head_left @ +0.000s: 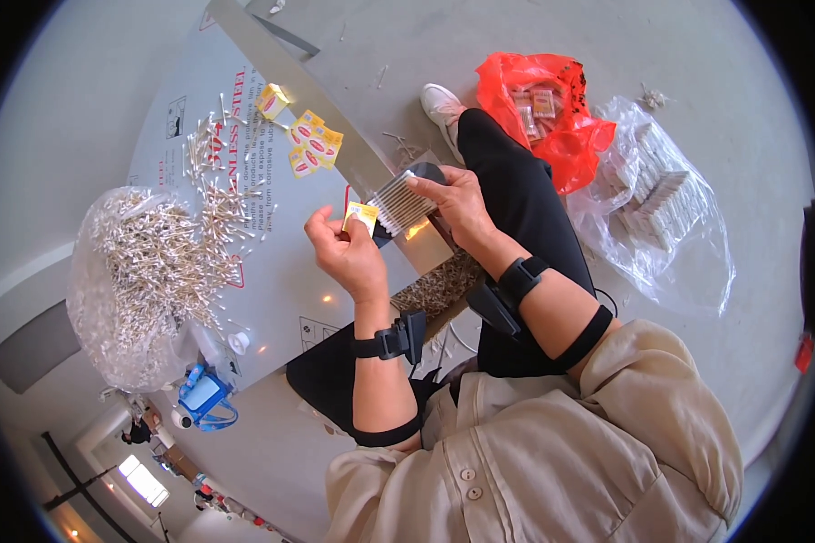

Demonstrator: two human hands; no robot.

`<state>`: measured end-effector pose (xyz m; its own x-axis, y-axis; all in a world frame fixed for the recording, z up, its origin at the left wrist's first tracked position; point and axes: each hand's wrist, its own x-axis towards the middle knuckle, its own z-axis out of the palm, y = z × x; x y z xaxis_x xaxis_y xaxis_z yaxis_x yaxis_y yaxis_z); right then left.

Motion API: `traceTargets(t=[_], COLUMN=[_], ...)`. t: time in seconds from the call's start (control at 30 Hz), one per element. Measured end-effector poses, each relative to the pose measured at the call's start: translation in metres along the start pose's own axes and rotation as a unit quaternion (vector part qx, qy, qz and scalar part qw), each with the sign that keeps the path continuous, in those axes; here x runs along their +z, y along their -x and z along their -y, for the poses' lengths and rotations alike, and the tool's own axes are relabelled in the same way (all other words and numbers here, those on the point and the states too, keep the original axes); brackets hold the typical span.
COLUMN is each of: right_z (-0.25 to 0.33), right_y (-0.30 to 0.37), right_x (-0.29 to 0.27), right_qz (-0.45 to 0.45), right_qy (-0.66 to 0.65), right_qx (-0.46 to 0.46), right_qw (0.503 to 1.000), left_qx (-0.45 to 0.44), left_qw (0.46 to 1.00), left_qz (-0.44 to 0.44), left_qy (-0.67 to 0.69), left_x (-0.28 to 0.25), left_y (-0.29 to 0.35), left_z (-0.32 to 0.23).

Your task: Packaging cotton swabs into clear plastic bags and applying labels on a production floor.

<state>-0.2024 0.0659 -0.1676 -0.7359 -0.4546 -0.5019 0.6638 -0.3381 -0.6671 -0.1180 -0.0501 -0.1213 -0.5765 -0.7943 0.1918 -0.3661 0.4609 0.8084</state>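
So I'm working over a pale grey floor point(407, 54), and a silver-grey table covered in printed film point(281, 271) is standing on my left. A big clear plastic bag point(95, 348) is spilling white-tipped cotton swabs point(145, 281) across it. My right hand point(462, 206) is clamping a flat row of brown-stemmed swabs point(401, 201) by the table edge, thumb on top. My left hand point(351, 258) is pinching a small yellow-and-white paper card point(361, 214) just beside the row. Looks like I'm matching card to row; the next move's probably calling for squaring them up without skewing the sticks.
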Motion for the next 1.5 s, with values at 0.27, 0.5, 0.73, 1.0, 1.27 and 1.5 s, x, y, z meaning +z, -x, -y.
traceTargets(t=[0.27,0.5,0.73,1.0,1.27,1.5], right_z=[-0.002,0.006,0.001,0.000,0.001,-0.003], right_y=[-0.002,0.003,0.000,0.000,0.000,-0.002], right_x=[0.000,0.004,0.002,0.002,0.004,0.002], right_qz=[-0.005,-0.013,-0.016,-0.018,-0.039,-0.037], right_qy=[0.010,-0.011,-0.002,-0.004,-0.014,0.015], right_qx=[-0.013,0.002,-0.004,-0.013,0.002,-0.019], right_qw=[1.000,1.000,1.000,1.000,0.999,0.999], left_qx=[-0.004,-0.057,-0.072,-0.167,-0.141,-0.128], left_qw=[1.000,0.996,0.985,0.976,0.982,0.982], left_qz=[0.004,0.039,0.151,0.133,0.124,0.136], left_qy=[-0.010,0.057,0.050,0.046,0.021,-0.007], left_x=[0.001,0.003,0.006,-0.001,0.002,0.010], left_y=[-0.002,0.000,0.000,-0.001,-0.011,-0.012], left_z=[0.002,0.008,0.005,-0.021,-0.014,-0.021])
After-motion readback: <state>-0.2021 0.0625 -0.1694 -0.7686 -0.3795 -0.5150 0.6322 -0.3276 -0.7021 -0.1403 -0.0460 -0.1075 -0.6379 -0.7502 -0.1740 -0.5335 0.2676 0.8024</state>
